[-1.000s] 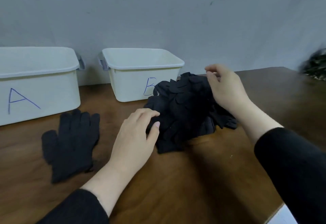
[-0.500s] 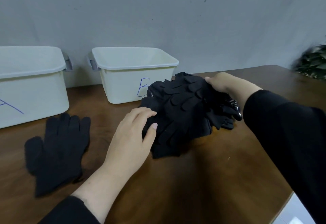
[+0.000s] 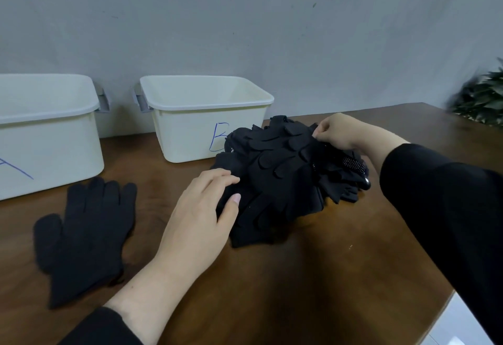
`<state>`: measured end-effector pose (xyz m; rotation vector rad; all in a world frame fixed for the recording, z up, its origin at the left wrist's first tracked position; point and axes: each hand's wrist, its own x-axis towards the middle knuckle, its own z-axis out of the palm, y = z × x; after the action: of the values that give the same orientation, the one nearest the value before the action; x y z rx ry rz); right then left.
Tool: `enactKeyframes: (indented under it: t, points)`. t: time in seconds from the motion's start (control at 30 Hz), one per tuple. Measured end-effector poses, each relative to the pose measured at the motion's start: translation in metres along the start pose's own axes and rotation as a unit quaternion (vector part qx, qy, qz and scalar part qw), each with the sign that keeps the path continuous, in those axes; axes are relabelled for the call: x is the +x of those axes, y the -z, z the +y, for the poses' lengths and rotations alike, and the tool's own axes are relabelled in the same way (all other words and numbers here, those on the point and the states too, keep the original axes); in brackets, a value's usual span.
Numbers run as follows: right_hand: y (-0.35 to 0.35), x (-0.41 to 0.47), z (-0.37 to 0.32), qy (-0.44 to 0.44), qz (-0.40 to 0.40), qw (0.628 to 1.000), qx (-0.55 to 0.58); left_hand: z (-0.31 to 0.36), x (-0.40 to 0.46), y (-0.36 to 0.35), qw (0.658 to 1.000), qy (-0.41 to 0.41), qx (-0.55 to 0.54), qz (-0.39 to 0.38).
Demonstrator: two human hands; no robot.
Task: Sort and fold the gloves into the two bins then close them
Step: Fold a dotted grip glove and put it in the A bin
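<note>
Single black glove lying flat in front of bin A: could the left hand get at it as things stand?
Probably yes. The left hand rests on the glove pile, holding nothing, and the single glove lies flat beside it on bare table, with nothing between them.

Two bins (image 3: 190, 116), two hands (image 3: 198, 217).

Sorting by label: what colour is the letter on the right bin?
Blue, a handwritten B on the white bin, head view.
</note>
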<state>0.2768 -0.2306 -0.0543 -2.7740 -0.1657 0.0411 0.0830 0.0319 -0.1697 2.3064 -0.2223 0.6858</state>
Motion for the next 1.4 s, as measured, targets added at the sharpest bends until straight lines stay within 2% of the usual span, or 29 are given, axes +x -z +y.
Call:
enactKeyframes:
  t: [0.17, 0.37, 0.6, 0.67, 0.83, 0.9, 1.03, 1.3, 1.4]
  points:
    - [0.002, 0.004, 0.006, -0.068, -0.005, 0.997, -0.030, 0.002, -0.001, 0.002, 1.000, 0.002, -0.001, 0.001]
    - [0.000, 0.002, 0.019, -0.058, 0.021, 0.997, 0.050, 0.003, 0.000, 0.002, 1.000, 0.002, -0.003, -0.002]
    - [0.002, 0.001, 0.025, -0.100, 0.068, 0.982, 0.142, 0.002, 0.000, 0.000, 1.000, -0.002, -0.007, 0.004]
    - [0.003, 0.000, 0.023, -0.092, 0.066, 0.981, 0.155, 0.003, 0.001, 0.000, 1.000, -0.003, -0.008, 0.008]
    - [0.017, -0.004, 0.017, -0.054, 0.130, 0.969, 0.205, 0.002, 0.001, 0.001, 1.000, -0.002, -0.009, 0.007]
    - [0.020, -0.005, 0.019, -0.052, 0.093, 0.976, 0.192, 0.002, 0.000, 0.002, 1.000, 0.002, -0.008, 0.003]
    - [0.010, -0.008, 0.029, -0.063, 0.011, 0.995, 0.082, 0.001, -0.001, 0.003, 1.000, 0.008, -0.006, 0.002]
    - [-0.001, -0.010, 0.033, -0.085, 0.031, 0.993, 0.078, 0.001, -0.001, 0.003, 1.000, 0.005, -0.005, 0.004]
    - [0.006, -0.008, 0.033, -0.076, 0.101, 0.982, 0.141, 0.000, 0.000, 0.003, 1.000, 0.003, -0.003, 0.006]
